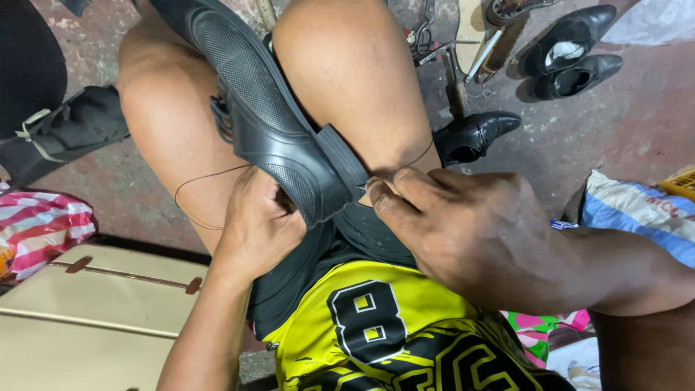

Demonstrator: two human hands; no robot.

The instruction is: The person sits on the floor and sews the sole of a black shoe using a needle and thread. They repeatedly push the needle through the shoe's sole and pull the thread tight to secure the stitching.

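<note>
— Where do we have the shoe?

— The black perforated leather shoe [268, 116] lies between our bare knees, toe pointing away from us, heel end down toward our lap. Its sole edge [342, 163] faces our right side.

— And our hands?

— Our left hand [257, 224] is closed around the heel end of the shoe from below, fingers curled into the opening. Our right hand [463, 224] sits just beside the heel on the right, thumb and forefinger pinched together right at the sole edge, touching it. We cannot tell whether a needle is between those fingertips; it is too small to see.

— Is there thread?

— Yes, a thin dark thread [199, 185] loops out across our left thigh, and another strand runs over the right knee toward the pinched fingers.

— What lies around us?

— On the concrete floor [622, 123] beyond the knees, a pair of black dress shoes [572, 54] sits well apart from us, and a single black dress shoe [474, 134] lies near our right knee. A pair of scissors [421, 32] rests on the floor farther up. A cream case [87, 304] is at our left.
</note>
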